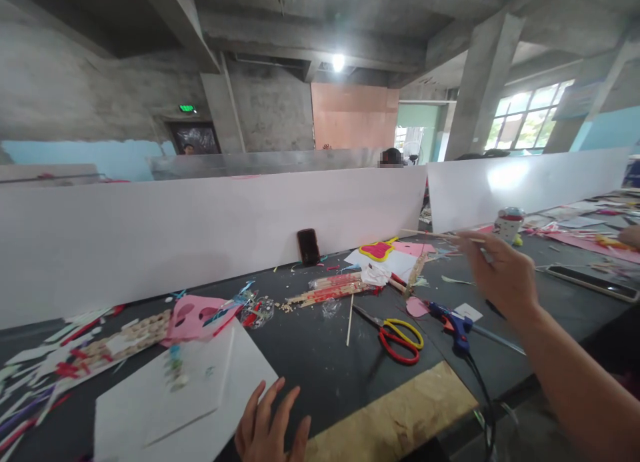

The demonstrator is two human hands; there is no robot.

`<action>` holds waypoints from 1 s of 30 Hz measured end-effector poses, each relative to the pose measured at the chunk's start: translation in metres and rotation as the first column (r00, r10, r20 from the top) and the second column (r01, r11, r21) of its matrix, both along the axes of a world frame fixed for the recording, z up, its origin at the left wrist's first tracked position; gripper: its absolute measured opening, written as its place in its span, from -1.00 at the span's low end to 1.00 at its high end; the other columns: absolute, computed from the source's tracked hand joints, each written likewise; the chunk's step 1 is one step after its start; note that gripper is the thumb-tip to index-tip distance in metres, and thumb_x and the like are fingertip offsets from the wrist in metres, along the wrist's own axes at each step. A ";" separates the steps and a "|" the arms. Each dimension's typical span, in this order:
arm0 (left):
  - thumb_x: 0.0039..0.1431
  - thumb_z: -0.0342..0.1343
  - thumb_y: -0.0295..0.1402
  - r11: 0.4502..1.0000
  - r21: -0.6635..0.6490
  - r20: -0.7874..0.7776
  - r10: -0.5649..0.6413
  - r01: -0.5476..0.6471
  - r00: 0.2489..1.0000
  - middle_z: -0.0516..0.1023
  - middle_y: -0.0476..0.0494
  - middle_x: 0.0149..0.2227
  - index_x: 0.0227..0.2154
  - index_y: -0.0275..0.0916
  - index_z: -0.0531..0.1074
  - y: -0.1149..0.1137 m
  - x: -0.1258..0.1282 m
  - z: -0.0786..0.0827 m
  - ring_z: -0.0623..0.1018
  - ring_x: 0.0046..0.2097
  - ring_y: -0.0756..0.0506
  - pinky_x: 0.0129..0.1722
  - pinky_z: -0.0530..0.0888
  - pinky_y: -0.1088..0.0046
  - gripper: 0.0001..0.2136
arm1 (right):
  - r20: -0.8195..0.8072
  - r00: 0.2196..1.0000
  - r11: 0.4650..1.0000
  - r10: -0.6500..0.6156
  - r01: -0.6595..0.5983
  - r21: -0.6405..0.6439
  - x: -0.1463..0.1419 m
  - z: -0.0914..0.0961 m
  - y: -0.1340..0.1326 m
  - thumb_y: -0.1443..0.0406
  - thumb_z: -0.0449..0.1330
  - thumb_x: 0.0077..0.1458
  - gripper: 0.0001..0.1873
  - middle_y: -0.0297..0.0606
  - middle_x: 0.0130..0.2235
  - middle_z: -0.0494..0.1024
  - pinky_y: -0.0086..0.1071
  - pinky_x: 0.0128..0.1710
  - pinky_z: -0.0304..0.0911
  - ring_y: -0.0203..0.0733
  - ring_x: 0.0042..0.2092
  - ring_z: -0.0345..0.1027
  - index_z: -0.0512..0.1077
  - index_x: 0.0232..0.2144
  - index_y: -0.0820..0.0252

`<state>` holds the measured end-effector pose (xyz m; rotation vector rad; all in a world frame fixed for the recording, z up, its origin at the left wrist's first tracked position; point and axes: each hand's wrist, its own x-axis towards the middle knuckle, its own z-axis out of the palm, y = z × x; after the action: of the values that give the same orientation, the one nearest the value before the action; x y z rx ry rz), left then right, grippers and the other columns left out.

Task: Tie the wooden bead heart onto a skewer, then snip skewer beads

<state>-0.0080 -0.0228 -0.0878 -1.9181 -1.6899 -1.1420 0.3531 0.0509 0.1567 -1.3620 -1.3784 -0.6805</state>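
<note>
My left hand [270, 427] rests low at the table's near edge, fingers spread and flat, holding nothing, just beside a white sheet [180, 399]. My right hand [500, 272] is raised above the table on the right, fingers pinched on a thin wooden stick [435, 235] that points left. Below it lie a blue glue gun [453, 322] with a black cord and red-and-yellow scissors [400, 339]. A loose skewer [349, 320] lies on the dark tabletop [320, 355].
A white partition [200, 235] runs along the table's far side with a dark phone [309, 246] leaning on it. Pink foam cut-outs [197, 315], a bundle of sticks [335, 290], paper scraps and a pink-yellow shape [377, 250] are scattered. A chipboard piece [400, 419] lies near me.
</note>
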 end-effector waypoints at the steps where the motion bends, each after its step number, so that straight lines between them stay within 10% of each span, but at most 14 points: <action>1: 0.07 0.05 -0.27 1.000 0.007 0.003 -0.004 0.004 1.000 0.47 -0.17 -0.06 -0.23 -0.07 0.51 0.001 -0.001 0.000 0.32 0.08 -0.29 -0.01 0.24 0.08 -0.78 | 0.009 1.000 1.000 -0.004 0.004 -0.001 0.002 0.002 0.002 0.22 0.16 0.06 -0.80 -0.27 -0.34 0.62 -0.45 -0.30 0.30 -0.21 -0.30 0.49 0.53 -0.27 0.10; 14: 0.09 0.06 -0.34 0.992 -0.112 -0.055 0.056 -0.062 0.997 0.36 -0.19 0.04 -0.19 -0.13 0.49 -0.012 -0.007 0.018 0.22 0.16 -0.29 0.09 0.21 0.06 -0.77 | -0.041 0.994 0.953 0.103 -0.087 0.291 0.014 0.026 0.028 0.27 0.08 0.14 -0.73 -0.07 -0.38 0.60 -0.39 -0.41 0.33 -0.16 -0.38 0.51 0.52 -0.27 0.33; 30: 0.05 0.08 -0.38 0.997 0.045 -0.136 -0.057 0.064 0.989 0.46 -0.16 -0.07 -0.15 -0.08 0.42 0.008 -0.014 0.016 0.35 0.08 -0.25 0.04 0.29 0.15 -0.74 | 0.023 0.997 0.958 -0.080 0.070 0.279 0.006 0.054 0.059 0.16 0.05 0.17 -0.66 -0.14 -0.41 0.61 -0.32 -0.39 0.33 -0.14 -0.33 0.52 0.54 -0.27 0.25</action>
<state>-0.0222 -0.0145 -0.0723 -1.9809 -1.5297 -1.0405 0.3593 0.1098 0.2102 -1.1861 -1.2094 -0.9158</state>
